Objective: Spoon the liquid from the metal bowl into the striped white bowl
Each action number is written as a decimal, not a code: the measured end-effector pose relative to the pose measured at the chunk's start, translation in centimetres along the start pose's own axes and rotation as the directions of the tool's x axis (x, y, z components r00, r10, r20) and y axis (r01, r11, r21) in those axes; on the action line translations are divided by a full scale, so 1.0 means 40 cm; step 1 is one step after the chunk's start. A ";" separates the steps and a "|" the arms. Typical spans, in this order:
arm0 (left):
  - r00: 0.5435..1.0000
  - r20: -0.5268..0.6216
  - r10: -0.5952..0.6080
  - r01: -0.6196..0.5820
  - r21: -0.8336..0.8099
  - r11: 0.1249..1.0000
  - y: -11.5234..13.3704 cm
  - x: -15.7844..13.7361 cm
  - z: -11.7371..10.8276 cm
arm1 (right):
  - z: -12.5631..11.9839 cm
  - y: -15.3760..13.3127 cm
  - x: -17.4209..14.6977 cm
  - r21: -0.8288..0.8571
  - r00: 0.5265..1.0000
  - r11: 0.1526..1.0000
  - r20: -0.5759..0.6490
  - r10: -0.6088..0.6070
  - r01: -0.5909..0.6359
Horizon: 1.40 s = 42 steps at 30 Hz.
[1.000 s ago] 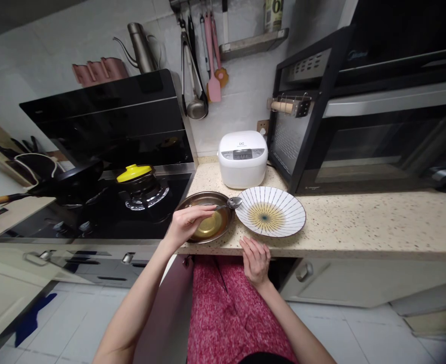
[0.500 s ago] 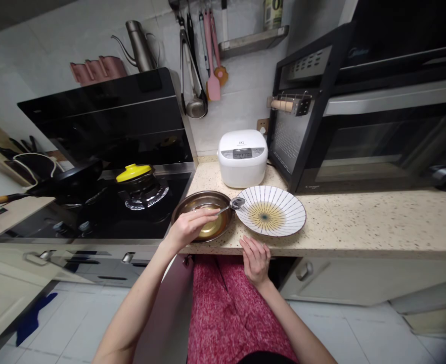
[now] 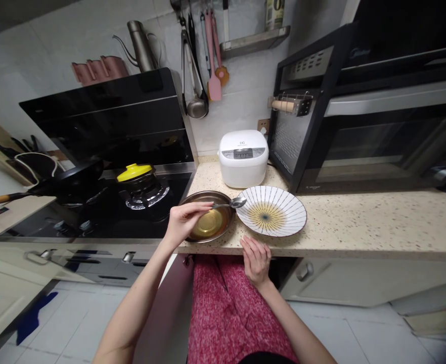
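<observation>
My left hand (image 3: 187,218) pinches the handle of a metal spoon (image 3: 238,202) above a steel bowl (image 3: 228,222). The spoon points right, its head over the left rim of a white plate (image 3: 293,212) with dark radiating lines. Yellowish liquid (image 3: 208,222) lies in the bowl, and a similar pool (image 3: 274,215) covers the plate's middle. At the counter's front edge, just below the plate, rests my right hand (image 3: 256,258), holding nothing. Its fingers lie flat over the edge. Whether the spoon holds any liquid is too small to tell.
Behind the plate stands a white rice cooker (image 3: 243,162). To the left, a pot with a yellow lid (image 3: 134,172) sits on the gas stove, and a black wok (image 3: 75,174) is further left. A dark rack with an oven (image 3: 382,146) rises at the right. Utensils (image 3: 213,83) hang on the wall.
My left hand has turned slightly and shifted a little left, its fingers now pinching higher over the bowl. The spoon's head stays by the plate's rim. My right hand has not moved.
</observation>
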State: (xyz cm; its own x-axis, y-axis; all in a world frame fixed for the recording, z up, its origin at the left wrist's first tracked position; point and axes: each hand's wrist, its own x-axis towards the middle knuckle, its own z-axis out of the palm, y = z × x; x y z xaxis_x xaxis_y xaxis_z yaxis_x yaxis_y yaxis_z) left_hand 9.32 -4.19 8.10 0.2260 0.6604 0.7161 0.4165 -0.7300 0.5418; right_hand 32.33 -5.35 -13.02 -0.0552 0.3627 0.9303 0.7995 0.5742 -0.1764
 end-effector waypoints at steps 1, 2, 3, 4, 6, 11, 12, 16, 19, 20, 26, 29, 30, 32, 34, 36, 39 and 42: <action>0.999 -0.028 -0.045 0.044 -0.021 0.999 -0.001 0.002 -0.004 | 0.000 -0.001 0.000 0.002 1.000 1.000 0.000 0.002 -0.002; 0.995 -0.051 -0.087 0.086 -0.038 0.996 -0.003 0.003 -0.009 | 0.000 -0.001 0.000 0.002 1.000 1.000 0.001 0.003 -0.003; 0.990 -0.068 -0.126 0.123 -0.047 0.991 -0.005 0.004 -0.016 | 0.000 -0.001 0.000 0.000 1.000 1.000 0.001 0.003 -0.003; 0.984 -0.080 -0.160 0.156 -0.049 0.986 -0.007 0.005 -0.023 | 0.000 -0.002 0.000 -0.003 1.000 1.000 0.002 0.003 -0.003; 0.975 -0.090 -0.204 0.202 -0.030 0.979 -0.013 0.006 -0.041 | -0.001 -0.002 0.002 -0.008 1.000 1.000 0.001 0.001 -0.001; 0.976 -0.027 -0.215 0.216 0.074 0.974 -0.024 0.004 -0.092 | -0.003 -0.003 0.008 0.010 1.000 1.000 -0.015 -0.012 0.012; 0.978 0.001 -0.210 0.209 0.095 0.973 -0.025 0.004 -0.100 | -0.003 -0.004 0.009 0.014 1.000 1.000 -0.018 -0.011 0.012; 0.968 0.120 -0.222 0.202 0.157 0.967 -0.029 0.006 -0.119 | -0.005 -0.004 0.010 0.010 1.000 1.000 -0.012 -0.002 0.002; 0.956 0.177 -0.233 0.204 0.169 0.964 -0.032 0.009 -0.125 | -0.005 -0.002 0.009 0.009 1.000 1.000 -0.010 -0.013 0.013; 0.952 0.194 -0.236 0.204 0.169 0.964 -0.034 0.010 -0.127 | -0.005 -0.002 0.008 0.009 1.000 1.000 -0.008 -0.016 0.016; 0.927 0.281 -0.247 0.213 0.145 0.966 -0.053 0.010 -0.135 | -0.006 -0.006 0.012 0.013 1.000 1.000 -0.017 -0.005 0.006; 0.921 0.276 -0.274 0.242 0.142 0.960 -0.065 0.008 -0.136 | -0.009 -0.008 0.016 0.014 1.000 1.000 -0.021 -0.011 0.011; 0.917 0.275 -0.288 0.258 0.142 0.956 -0.069 0.007 -0.137 | -0.009 -0.008 0.016 0.013 1.000 1.000 -0.020 -0.012 0.012; 0.907 0.276 -0.317 0.290 0.134 0.948 -0.079 0.006 -0.141 | -0.009 -0.006 0.016 0.009 1.000 1.000 -0.015 -0.016 0.016; 0.901 0.280 -0.331 0.312 0.113 0.943 -0.091 0.006 -0.146 | -0.007 -0.003 0.012 0.003 1.000 1.000 -0.012 -0.020 0.020; 0.899 0.285 -0.332 0.320 0.089 0.943 -0.107 0.005 -0.152 | -0.004 0.001 0.007 -0.002 1.000 1.000 -0.008 -0.024 0.024; 0.902 0.282 -0.328 0.323 0.065 0.944 -0.134 0.002 -0.158 | 0.001 0.005 0.000 -0.003 1.000 1.000 -0.005 -0.025 0.025; 0.911 0.263 -0.319 0.319 0.041 0.947 -0.159 -0.003 -0.159 | 0.002 0.004 -0.002 -0.004 1.000 1.000 -0.003 -0.015 0.015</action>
State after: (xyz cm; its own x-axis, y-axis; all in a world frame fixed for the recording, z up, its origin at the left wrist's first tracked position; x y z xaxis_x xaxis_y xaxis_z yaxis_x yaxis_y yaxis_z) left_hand 1.05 -0.74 7.37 0.3044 0.8802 0.3641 0.5026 -0.4731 0.7236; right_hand 32.42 -5.23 -13.15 -0.0653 0.3522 0.9336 0.8011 0.5764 -0.1614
